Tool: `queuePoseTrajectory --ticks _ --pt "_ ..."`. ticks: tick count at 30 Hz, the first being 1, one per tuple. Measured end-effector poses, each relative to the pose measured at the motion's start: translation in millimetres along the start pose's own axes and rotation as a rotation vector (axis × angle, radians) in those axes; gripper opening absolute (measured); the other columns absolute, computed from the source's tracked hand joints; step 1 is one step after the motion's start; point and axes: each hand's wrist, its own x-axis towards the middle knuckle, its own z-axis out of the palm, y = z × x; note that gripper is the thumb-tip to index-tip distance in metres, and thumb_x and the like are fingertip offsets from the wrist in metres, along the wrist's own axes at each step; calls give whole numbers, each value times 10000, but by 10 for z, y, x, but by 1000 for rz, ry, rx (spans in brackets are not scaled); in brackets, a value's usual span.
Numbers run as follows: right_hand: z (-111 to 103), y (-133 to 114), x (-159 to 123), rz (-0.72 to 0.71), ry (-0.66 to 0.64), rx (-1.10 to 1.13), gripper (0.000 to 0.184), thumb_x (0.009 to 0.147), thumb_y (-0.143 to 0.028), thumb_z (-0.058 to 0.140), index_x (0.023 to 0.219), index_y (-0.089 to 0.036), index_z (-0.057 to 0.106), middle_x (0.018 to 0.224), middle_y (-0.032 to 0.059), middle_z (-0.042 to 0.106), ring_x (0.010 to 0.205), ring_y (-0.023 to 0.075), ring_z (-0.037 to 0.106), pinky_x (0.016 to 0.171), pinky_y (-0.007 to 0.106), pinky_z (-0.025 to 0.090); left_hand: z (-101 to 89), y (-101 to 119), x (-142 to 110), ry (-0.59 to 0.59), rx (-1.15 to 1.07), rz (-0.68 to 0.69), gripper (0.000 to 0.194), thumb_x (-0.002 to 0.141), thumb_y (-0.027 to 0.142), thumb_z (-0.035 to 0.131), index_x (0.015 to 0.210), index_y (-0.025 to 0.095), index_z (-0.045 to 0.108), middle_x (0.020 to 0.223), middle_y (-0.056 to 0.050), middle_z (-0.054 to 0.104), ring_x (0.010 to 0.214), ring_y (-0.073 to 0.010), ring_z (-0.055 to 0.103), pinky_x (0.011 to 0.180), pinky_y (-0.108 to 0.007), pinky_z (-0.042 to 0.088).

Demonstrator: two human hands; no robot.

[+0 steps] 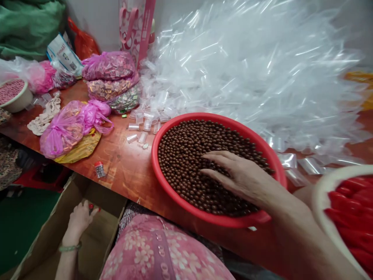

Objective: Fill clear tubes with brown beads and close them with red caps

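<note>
My right hand (236, 175) lies flat on a heap of small brown beads (189, 155) in a red plastic basin (159, 136), fingers stretched out toward the left. Down at the lower left, my left hand (80, 217) reaches into an open cardboard box (43, 241) below the table edge. Its fingers are curled round a small thing with a red cap (94, 208), which I cannot make out. A green bracelet sits on that wrist.
A huge pile of clear plastic tubes (247, 66) fills the table behind the basin. Pink bags of small pieces (109, 66) lie at left, plus a small capped vial (99, 169). A white bowl of red caps (349, 210) stands at right.
</note>
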Motion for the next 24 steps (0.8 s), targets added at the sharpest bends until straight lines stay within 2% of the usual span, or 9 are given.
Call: queuePoseTrajectory --ticks 2,4,7,9,12,15,18,22,24 --pt "48 55 16 15 -16 -12 478 1077 -473 292 1156 -122 606 1141 152 615 1018 325 614 900 514 530 -236 269 -9 50 -119 181 535 940 440 423 1249 30 575 1179 -234 648 1097 -346 630 963 -457 466" --pt "72 73 27 22 -19 -9 470 1076 -465 297 1148 -121 609 1133 151 620 1016 325 616 898 513 532 -501 682 60 118 -349 439 447 981 457 388 1180 141 634 1130 -120 692 1026 -238 662 942 -352 493" --pt "76 55 36 27 -13 5 446 1077 -454 319 1162 -121 604 1137 147 623 1020 323 616 904 511 531 -778 1452 440 423 -450 760 298 979 337 444 1100 159 651 1124 -95 680 1050 -199 636 991 -325 473" --pt "65 33 30 22 -7 18 430 1077 -446 330 1165 -124 602 1132 142 625 1008 318 622 899 497 536 -838 1923 857 523 -396 818 303 952 190 438 1205 131 594 1274 -150 596 1198 -227 560 1058 -370 437" --pt "25 10 -11 17 1 37 404 1081 -432 339 1164 -134 599 1125 133 629 989 303 631 890 465 544 -805 2362 1468 569 -389 717 326 878 77 464 1188 51 562 1354 -247 511 1297 -295 483 1116 -471 381" --pt "-45 2 -91 47 30 50 387 1084 -419 341 1173 -141 595 1123 130 635 986 298 635 885 455 546 -730 2445 1778 564 -424 709 213 855 73 488 1034 90 603 1203 -193 619 1217 -283 542 1119 -481 379" --pt "-137 -20 -171 94 67 99 337 1078 -388 380 1171 -153 602 1113 118 644 980 286 641 883 438 552 -687 2329 1753 567 -504 708 142 862 107 486 925 130 611 1053 -133 670 1089 -250 603 1061 -449 443" --pt "-232 -99 -222 159 120 217 250 1055 -346 464 1119 -170 630 1083 96 661 969 265 647 883 403 552 -736 2237 1286 600 -771 650 330 945 254 453 1230 106 530 1177 -158 642 1076 -217 634 981 -399 517" --pt "-242 -165 -218 208 156 348 211 1034 -340 527 1116 -181 640 1077 79 667 963 251 650 860 370 558 -790 2298 886 498 -1067 724 519 901 310 595 1369 148 439 1236 -138 627 1102 -202 641 979 -353 529"
